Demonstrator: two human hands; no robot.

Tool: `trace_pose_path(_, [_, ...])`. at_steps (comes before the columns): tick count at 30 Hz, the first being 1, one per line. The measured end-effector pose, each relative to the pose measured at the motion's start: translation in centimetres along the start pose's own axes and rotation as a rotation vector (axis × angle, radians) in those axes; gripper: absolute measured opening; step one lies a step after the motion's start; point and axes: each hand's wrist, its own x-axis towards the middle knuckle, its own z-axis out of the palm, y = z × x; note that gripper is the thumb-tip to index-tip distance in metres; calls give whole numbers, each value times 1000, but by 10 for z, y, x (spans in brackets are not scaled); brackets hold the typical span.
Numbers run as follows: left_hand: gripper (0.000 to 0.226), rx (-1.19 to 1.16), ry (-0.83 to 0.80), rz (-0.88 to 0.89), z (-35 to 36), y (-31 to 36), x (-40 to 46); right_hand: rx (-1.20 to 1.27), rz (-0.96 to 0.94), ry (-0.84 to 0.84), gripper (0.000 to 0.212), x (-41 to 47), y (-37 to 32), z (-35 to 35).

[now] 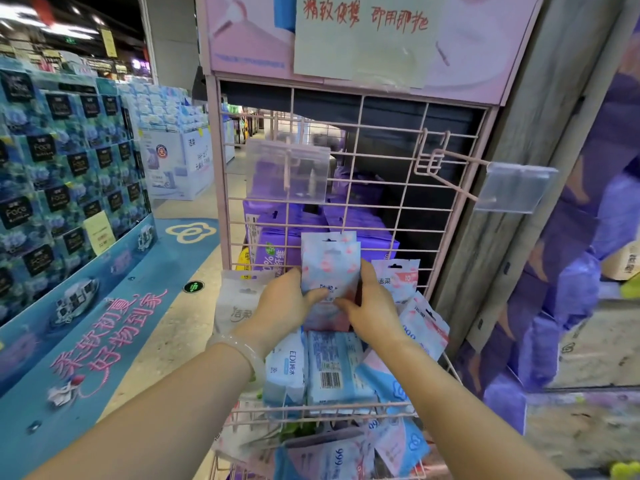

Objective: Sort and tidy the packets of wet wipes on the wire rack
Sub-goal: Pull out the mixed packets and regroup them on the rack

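1. Pink wire rack point(388, 188): thin rods in a rectangular grid, upright, bounded left and right by pink posts; upper squares open, with dark space and purple packs point(277, 237) seen through them.
2. Pink printed header point(485, 46) across the top, with a pale paper note point(363, 39) bearing red handwriting taped to it.
3. Wire basket point(311, 408) at the foot of the grid, front rail just above the bottom of the view, filled with soft plastic packets lying at mixed angles.
4. Blue-white packets point(332, 368) in the basket middle, glossy, flat, one showing a barcode; pink-and-blue ones tilted at the right edge.
5. Wipes point(329, 268): small stack of flat pink-and-blue packets with hang holes, held upright against the lower grid, above the basket.
6. White packet point(239, 299) standing at the basket's left corner, just beside the left wrist.
7. Two clear plastic tags: one point(287, 171) on a hook mid-grid, one point(516, 187) on a hook point(450, 161) jutting right, past the frame's edge; open grid between them.
8. Left hand point(284, 306): curled round the stack's left edge, thumb across the front.
9. Right hand point(372, 306): gripping the right edge, thumb on the front, fingers behind the stack.
10. Pale translucent bangle point(242, 348) round the left wrist.
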Motion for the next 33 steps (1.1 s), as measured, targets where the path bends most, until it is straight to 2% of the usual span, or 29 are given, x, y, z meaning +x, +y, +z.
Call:
trace_pose_path(3, [47, 120, -52, -34, 3, 3, 2, -47, 47, -26, 55, 1, 2, 4])
trace_pose_path(6, [46, 113, -92, -17, -1, 4, 1, -81, 67, -19, 54, 1, 4, 3])
trace_pose_path(10, [44, 75, -46, -12, -5, 7, -8, -75, 77, -29, 39, -6, 6, 7])
trace_pose_path(14, [48, 44, 48, -4, -7, 15, -12, -198, 118, -74, 30, -4, 1, -3])
trace_pose_path(17, [50, -16, 134, -13, -14, 6, -17, -250, 138, -61, 33, -17, -3, -23])
trace_pose_path(20, [43, 9, 184, 13, -15, -8, -31, -355, 79, -218, 45, -50, -2, -24])
trace_pose_path(22, [47, 4, 218, 84, -10, -11, -38, -332, 5, -298, 52, -67, -2, -13])
trace_pose_path(23, [56, -15, 214, 125, -8, -9, -39, -268, -28, -263, 51, -70, -3, -9])
trace_pose_path(25, [75, -87, 143, 190, -6, -1, -32, -107, -57, -83, 42, -64, -8, -9])
trace_pose_path(26, [78, -124, 97, 188, -5, 3, -26, -57, -61, -3, 36, -58, -10, -11])
trace_pose_path(29, [58, -183, 52, 66, -5, 11, -7, -86, -49, 58, 26, -43, -5, -17])
trace_pose_path(31, [42, -221, 64, -37, -6, 11, 3, -167, 0, -1, 19, -44, 4, -17])
trace_pose_path(33, [38, -299, 61, -117, -7, 10, 10, -286, 30, -80, 27, -51, 14, -13])
